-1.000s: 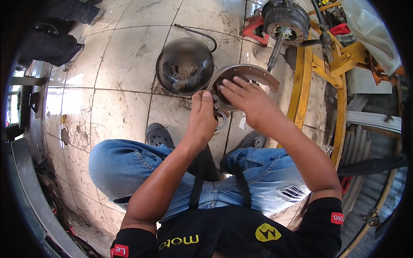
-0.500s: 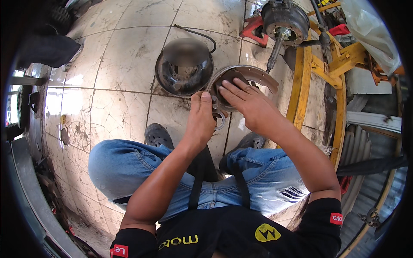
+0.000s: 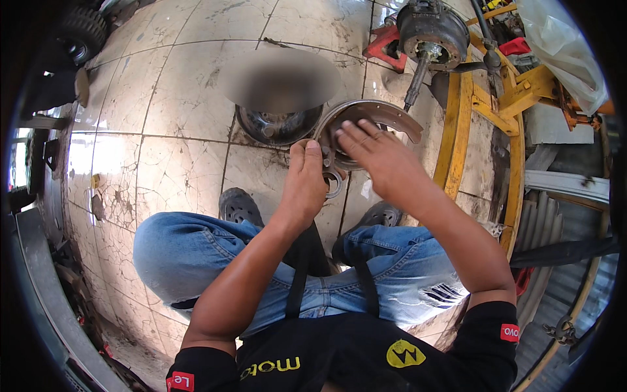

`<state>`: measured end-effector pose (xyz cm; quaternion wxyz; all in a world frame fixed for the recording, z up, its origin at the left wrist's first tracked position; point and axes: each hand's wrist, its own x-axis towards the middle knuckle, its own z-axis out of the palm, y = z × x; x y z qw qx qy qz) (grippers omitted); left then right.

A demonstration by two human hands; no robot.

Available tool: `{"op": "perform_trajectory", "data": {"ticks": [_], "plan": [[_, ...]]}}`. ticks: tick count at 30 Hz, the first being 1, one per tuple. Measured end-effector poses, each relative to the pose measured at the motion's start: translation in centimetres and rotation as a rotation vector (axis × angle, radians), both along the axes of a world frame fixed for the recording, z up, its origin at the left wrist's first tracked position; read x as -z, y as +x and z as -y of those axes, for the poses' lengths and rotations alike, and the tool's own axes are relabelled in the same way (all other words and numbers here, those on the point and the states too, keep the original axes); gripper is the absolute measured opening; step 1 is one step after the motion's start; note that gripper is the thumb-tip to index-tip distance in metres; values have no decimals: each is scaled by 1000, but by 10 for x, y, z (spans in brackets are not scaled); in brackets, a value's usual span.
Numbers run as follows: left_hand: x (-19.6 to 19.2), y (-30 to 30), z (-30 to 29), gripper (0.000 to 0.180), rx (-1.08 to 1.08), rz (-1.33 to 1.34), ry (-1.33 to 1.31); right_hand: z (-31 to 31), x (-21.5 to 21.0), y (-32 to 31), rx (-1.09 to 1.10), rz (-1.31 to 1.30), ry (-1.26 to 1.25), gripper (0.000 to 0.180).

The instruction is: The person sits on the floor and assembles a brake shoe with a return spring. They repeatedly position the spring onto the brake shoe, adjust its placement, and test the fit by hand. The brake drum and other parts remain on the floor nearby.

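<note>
Several bulky things crowd the tiled floor [image 3: 183, 91] around the work. A yellow metal frame [image 3: 457, 130] closes off the right side, its bars running past the right forearm. Beyond it hangs a sheet of clear plastic [image 3: 558, 52]. At the upper right, a dark drum [image 3: 434, 26] with a shaft [image 3: 418, 81] stands next to a red stand [image 3: 385, 47]; the shaft's tip comes near the curved metal part [image 3: 392, 116] in this view. Just left of that part sits a black round part [image 3: 277, 127], its upper area hidden by a blurred patch. A knobbly tyre [image 3: 81, 32] shows at the upper left.

The curved metal part is in front of the person, beyond the dark shoes [image 3: 240, 208]. It is a broad brown arc with a paler rim and small holes along its band. A metal ring [image 3: 335, 186] shows at its near end; whether they are joined, I cannot tell. The left hand [image 3: 304, 173] has its grip closed on the part's left edge, thumb uppermost. The right hand [image 3: 385, 157] is open, fingers outstretched over the part's inner side, covering some of it.
</note>
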<state>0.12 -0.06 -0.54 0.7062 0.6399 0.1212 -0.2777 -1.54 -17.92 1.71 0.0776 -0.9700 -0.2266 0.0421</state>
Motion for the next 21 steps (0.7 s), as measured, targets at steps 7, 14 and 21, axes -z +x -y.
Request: {"op": "perform_trajectory", "data": {"ticks": [7, 14, 21], "plan": [[23, 1, -4, 44, 38, 61, 41, 6, -4, 7, 119, -29, -50, 55], [1, 0, 0, 42, 25, 18, -3, 9, 1, 4, 114, -13, -52, 56], [9, 0, 2, 41, -9, 38, -27, 12, -3, 11, 185, -25, -50, 56]]}}
